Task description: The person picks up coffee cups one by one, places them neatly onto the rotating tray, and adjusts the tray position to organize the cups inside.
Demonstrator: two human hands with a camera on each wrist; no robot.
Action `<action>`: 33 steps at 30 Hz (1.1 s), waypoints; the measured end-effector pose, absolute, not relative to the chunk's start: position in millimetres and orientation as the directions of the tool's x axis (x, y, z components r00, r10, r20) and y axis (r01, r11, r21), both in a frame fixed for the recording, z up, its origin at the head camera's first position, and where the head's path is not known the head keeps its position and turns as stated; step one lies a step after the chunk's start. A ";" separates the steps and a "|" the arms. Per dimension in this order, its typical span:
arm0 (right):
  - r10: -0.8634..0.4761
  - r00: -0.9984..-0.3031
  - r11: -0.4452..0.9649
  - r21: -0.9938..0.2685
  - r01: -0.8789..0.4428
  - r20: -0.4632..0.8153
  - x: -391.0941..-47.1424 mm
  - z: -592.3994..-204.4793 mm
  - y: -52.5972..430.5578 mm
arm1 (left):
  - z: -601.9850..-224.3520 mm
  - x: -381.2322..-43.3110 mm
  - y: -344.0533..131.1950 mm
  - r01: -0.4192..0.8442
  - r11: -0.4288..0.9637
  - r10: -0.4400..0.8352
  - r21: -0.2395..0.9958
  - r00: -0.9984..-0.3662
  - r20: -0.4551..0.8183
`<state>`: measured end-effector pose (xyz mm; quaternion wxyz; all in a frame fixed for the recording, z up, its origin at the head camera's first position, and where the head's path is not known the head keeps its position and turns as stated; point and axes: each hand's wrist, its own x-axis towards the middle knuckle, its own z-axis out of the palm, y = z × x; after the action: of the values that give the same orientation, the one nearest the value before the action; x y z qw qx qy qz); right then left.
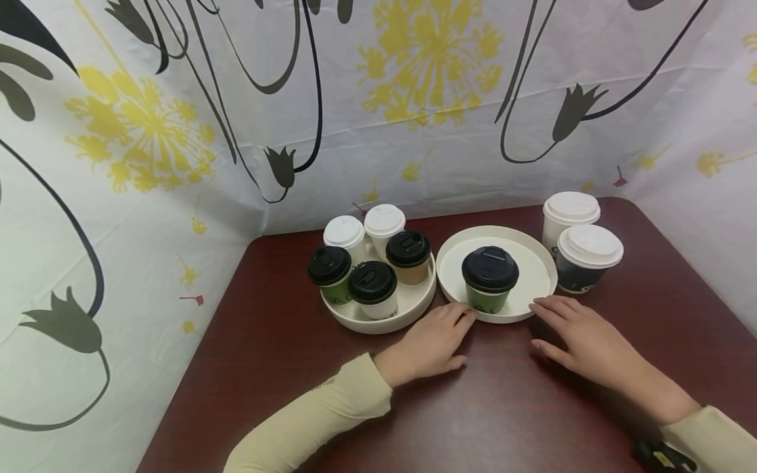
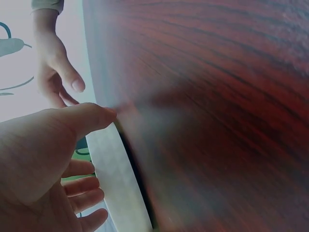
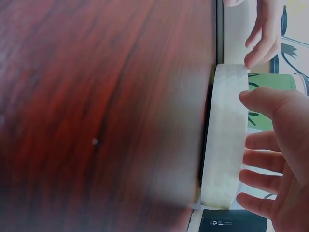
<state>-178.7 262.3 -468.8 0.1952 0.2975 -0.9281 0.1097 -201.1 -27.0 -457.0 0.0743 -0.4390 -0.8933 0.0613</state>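
Note:
A round white tray (image 1: 535, 259) holds one green paper cup (image 1: 487, 301) with a black lid, toward its front left. My left hand (image 1: 434, 340) is at the tray's front left edge, fingertips right at the rim, thumb spread away. On the other side, my right hand (image 1: 585, 341) has its fingertips by the front right rim, fingers extended and thumb apart. The tray's pale side wall shows in the left wrist view (image 2: 118, 179) and in the right wrist view, where the wall (image 3: 226, 140) stands beside my fingers. Neither hand grips anything.
Left of it, a second white tray (image 1: 378, 325) carries several lidded cups, two with white lids (image 1: 384, 220) and three with black ones (image 1: 372, 282). Two white-lidded cups (image 1: 590, 246) stand on the table (image 1: 473, 420) at the right. A patterned cloth (image 1: 343, 112) hangs behind.

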 end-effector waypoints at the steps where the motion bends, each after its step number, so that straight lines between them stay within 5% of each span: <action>1: -0.510 -0.747 0.799 -0.088 -0.595 0.426 -178.7 -468.9 262.3 | -457.4 -201.5 -27.3 0.775 0.606 0.794 -0.176 -0.602 0.082; 33: -0.510 -0.742 0.792 -0.101 -0.603 0.435 -191.9 -470.7 284.0 | -449.2 -205.9 -37.0 0.691 0.687 0.721 -0.225 -0.687 0.091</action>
<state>-191.9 284.0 -470.7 0.1967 0.3004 -0.9258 0.1182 -205.9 -37.0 -449.2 0.0865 -0.3862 -0.9143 0.0865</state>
